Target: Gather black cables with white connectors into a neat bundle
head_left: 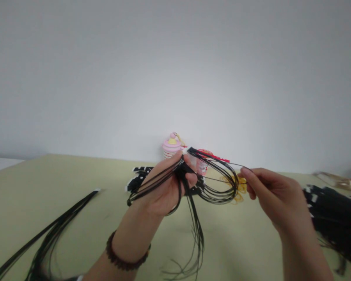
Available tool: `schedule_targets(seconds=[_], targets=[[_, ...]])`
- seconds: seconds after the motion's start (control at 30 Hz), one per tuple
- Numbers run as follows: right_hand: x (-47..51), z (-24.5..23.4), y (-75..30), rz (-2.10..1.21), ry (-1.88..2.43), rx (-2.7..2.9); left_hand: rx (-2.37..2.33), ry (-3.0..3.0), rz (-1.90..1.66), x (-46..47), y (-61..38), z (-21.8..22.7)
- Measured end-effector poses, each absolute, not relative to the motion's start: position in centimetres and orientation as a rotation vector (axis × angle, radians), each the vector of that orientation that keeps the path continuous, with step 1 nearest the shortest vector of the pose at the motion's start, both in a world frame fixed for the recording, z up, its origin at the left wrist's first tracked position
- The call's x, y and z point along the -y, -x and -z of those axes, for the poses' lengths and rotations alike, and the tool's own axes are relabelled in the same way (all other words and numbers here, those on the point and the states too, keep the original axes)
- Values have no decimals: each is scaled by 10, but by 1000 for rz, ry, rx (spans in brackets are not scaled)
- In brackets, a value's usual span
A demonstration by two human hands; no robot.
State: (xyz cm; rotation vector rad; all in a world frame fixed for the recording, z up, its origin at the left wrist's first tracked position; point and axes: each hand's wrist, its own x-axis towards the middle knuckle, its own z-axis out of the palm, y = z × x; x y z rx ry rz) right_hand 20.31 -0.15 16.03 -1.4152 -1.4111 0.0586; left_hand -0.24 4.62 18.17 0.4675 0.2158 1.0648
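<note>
My left hand (166, 187) is closed around a bundle of thin black wires (222, 195) above the table. Beside its fingertips, a white connector (188, 150) sits at one end of the bundle. The wires loop out to the right, and their loose ends hang below the palm. My right hand (276, 195) pinches a single wire drawn out from the loop, thumb against forefinger. A dark beaded bracelet (125, 257) circles my left wrist.
Another black wire bundle with a white connector (97, 190) lies on the left of the pale table (84, 175). Yellow rubber bands (236, 195), a pink lidded cup (171, 146) and black bundles stand or lie behind my hands. More black wire bundles (333, 214) lie at right.
</note>
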Motion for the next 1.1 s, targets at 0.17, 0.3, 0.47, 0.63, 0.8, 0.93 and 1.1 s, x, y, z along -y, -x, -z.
schedule_targets(seconds=[0.17,0.3,0.47,0.63,0.8,0.93,1.1], targets=[[4,-157,-200,-85,1412,1436,-314,-312,-1278,-46,-4,-185],[3,-155,-203,-72,1441,1562,-317,-290,-1293,-45,-6,-187],[3,-155,-199,-33,1429,1510,-342,-272,-1368,-45,-6,-189],[15,-159,-172,142,1356,1437,-323,-364,-1441,-43,-13,-185],[15,-154,-140,-23,1098,1782,-305,-478,-1423,-40,-16,-181],[9,-148,-134,-68,1042,1797,-323,-563,-1380,-37,-15,-179],[10,-152,-139,-178,1055,1814,-271,-630,-1266,-35,-13,-176]])
